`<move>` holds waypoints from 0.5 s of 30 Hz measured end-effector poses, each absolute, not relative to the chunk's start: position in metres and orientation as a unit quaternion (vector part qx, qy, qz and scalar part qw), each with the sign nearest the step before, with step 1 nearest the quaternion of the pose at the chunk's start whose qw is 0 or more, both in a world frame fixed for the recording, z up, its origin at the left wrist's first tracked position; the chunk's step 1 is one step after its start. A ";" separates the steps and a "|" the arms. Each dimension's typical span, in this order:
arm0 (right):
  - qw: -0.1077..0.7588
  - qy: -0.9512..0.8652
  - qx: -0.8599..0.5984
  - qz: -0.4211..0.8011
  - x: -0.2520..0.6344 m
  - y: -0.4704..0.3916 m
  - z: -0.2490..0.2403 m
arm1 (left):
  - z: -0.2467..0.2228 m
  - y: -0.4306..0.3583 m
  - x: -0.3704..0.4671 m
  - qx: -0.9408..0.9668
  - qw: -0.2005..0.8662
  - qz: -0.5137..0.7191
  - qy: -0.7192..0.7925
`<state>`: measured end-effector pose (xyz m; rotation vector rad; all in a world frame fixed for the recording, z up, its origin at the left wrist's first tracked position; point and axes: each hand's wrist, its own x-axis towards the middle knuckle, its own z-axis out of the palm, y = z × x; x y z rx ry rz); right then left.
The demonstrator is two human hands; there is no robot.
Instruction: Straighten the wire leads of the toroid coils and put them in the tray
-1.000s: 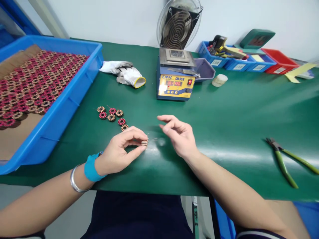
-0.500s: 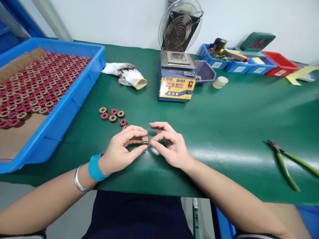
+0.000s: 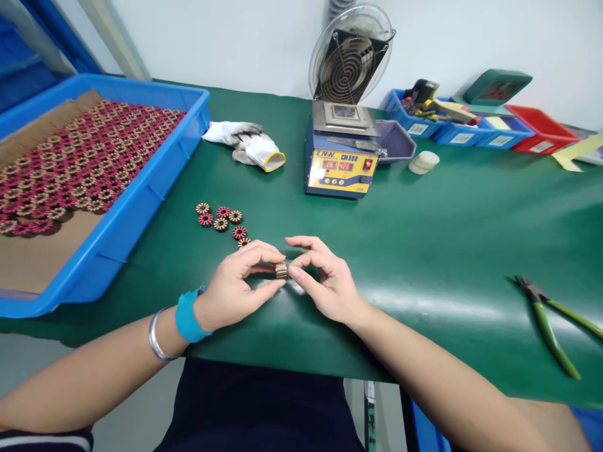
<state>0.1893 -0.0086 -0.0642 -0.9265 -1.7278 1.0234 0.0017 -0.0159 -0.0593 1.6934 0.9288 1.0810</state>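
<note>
A small copper-wound ring coil (image 3: 281, 270) stands on edge between the fingertips and thumb of my left hand (image 3: 238, 285), just above the green mat. My right hand (image 3: 327, 279) meets its right side, thumb and index finger pinched together at the coil's thin wire lead, which the fingertips mostly hide. The other right fingers are curled loosely apart. Behind my left hand lie several loose ring coils, some red like this red coil (image 3: 239, 232) and some copper-coloured like this one, a copper coil (image 3: 221, 224).
A blue tray (image 3: 155, 182) full of coils stands at left. White gloves (image 3: 254, 145) lie behind the loose coils. A solder pot (image 3: 342, 166) with a fan stands at the back, beside small bins (image 3: 464, 135) and a round white container (image 3: 424, 162). Green-handled cutters (image 3: 546, 326) lie at right.
My right fingertips have come closer to the coil, closing the small gap where wire showed. The whole scene has shifted slightly right and down with my head.
</note>
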 end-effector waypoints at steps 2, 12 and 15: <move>0.441 -0.690 -0.375 0.434 0.188 -0.008 -0.066 | -0.060 -0.016 0.001 0.689 0.445 0.433 0.374; 0.472 -0.692 -0.402 0.370 0.193 -0.008 -0.063 | -0.058 -0.014 0.001 0.641 0.498 0.441 0.383; 0.452 -0.785 -0.358 0.226 0.196 -0.008 -0.058 | -0.055 -0.012 0.000 0.594 0.541 0.449 0.392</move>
